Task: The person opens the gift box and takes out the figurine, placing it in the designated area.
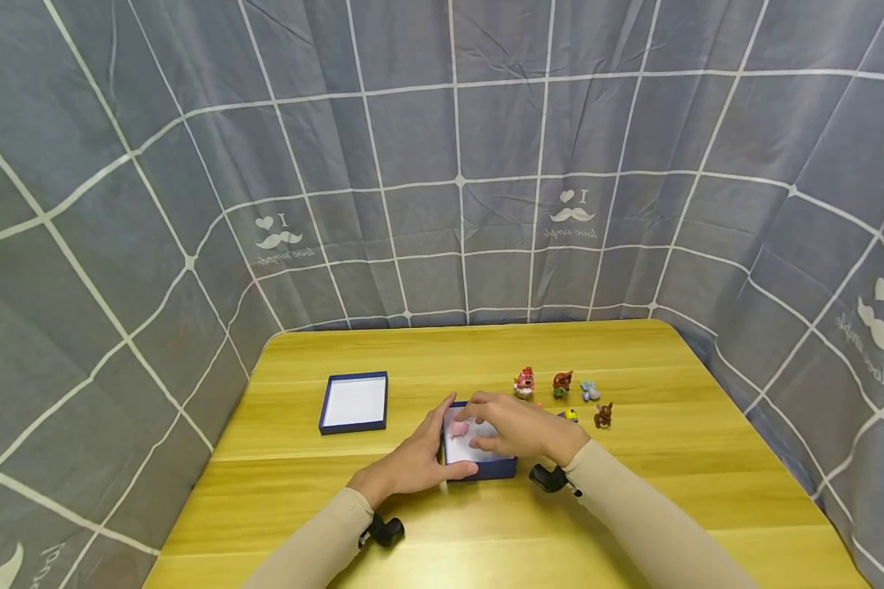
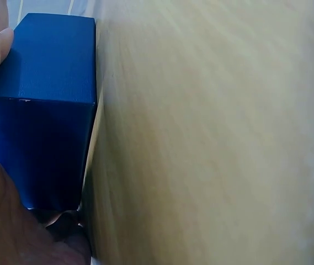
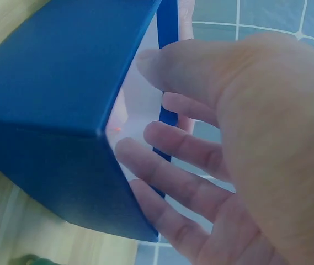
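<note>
A deep blue box with a white inside stands on the table, its open top facing up. My left hand holds it at the left, thumb at the front wall and extended fingers along the left side. Inside the box is a small pink figurine. My right hand is over the opening, fingers spread and loosely bent, with nothing between them. In the right wrist view its fingertips are at the box's mouth, and pink shows behind the near wall. The box's front corner appears in the left wrist view.
A shallow blue lid with a white inside lies left of the box. To the right stand several small figurines: a pink-red one, a brown-and-green one, a pale blue one and a brown one. A grey checked curtain surrounds the table.
</note>
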The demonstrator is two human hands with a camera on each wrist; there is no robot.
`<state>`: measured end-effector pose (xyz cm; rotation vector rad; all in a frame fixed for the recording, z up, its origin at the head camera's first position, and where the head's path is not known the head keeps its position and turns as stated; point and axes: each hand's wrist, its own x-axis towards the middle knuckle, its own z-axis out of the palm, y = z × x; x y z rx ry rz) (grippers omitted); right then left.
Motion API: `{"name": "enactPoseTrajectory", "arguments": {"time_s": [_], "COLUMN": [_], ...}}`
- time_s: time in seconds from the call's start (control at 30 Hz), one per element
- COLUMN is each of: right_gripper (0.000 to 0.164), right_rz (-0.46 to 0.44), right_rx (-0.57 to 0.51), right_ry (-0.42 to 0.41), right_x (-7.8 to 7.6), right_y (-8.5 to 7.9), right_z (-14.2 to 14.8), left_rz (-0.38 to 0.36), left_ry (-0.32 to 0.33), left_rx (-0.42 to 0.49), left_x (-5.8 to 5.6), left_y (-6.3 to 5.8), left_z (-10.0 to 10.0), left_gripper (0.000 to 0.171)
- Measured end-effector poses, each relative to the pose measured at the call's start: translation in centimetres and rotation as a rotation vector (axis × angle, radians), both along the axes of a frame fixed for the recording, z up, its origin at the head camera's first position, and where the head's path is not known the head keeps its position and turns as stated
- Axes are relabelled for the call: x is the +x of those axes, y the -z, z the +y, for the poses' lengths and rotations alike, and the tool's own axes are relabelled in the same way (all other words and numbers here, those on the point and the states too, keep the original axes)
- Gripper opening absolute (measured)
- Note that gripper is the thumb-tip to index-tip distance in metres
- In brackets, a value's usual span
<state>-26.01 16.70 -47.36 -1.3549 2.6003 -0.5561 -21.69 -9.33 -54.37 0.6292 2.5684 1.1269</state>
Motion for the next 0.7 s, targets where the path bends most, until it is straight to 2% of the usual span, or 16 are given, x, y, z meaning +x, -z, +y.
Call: {"name": "enactPoseTrajectory", "arguments": {"time_s": [0.43, 0.7], "right_gripper": [0.042, 0.042], "right_rz": [-0.044, -0.015], "right_rx": [0.007, 0.024], "right_ry": [-0.002, -0.041], "right_x": [-0.8, -1.2], "right_y": [0.4, 0.8], "right_z": [-0.5, -1.1], "left_rz": [-0.002, -0.009], "left_ry": [0.0, 0.003], "left_rx": [0.015, 0.029], "left_x": [0.0, -0.1], "left_y": [-0.2, 0.1], "left_z": [0.0, -0.1], "left_gripper": [0.126, 0.126]}}
